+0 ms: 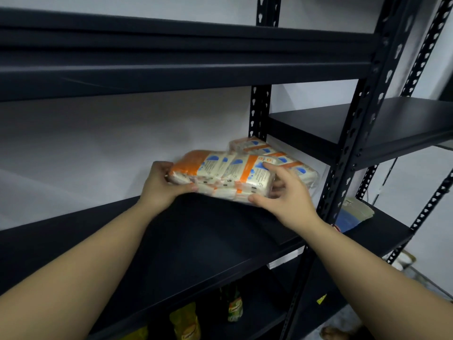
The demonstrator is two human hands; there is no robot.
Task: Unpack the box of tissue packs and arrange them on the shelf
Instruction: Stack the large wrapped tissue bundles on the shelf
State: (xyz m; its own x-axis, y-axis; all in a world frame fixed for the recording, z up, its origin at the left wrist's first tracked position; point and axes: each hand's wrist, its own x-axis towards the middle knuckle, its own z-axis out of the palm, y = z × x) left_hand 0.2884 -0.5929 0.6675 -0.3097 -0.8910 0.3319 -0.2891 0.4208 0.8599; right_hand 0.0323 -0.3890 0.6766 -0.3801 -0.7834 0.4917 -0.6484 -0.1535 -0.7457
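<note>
The tissue pack [220, 175] lies low over the shelf [196, 241], long axis from 9 to 3 o'clock, the left hand [161, 185] gripping its 9 o'clock end, the right hand [282, 190] holding its 3 o'clock end, beside the stacked packs [282, 155].

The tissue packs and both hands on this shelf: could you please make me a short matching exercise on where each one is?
Things:
1. left hand
2. right hand
3. front tissue pack
4. rear tissue pack

Places:
A. by the back upright
B. gripping the pack's orange end
C. held between both hands
D. on the pack's right end

Pairs: 1-B, 2-D, 3-C, 4-A
</note>
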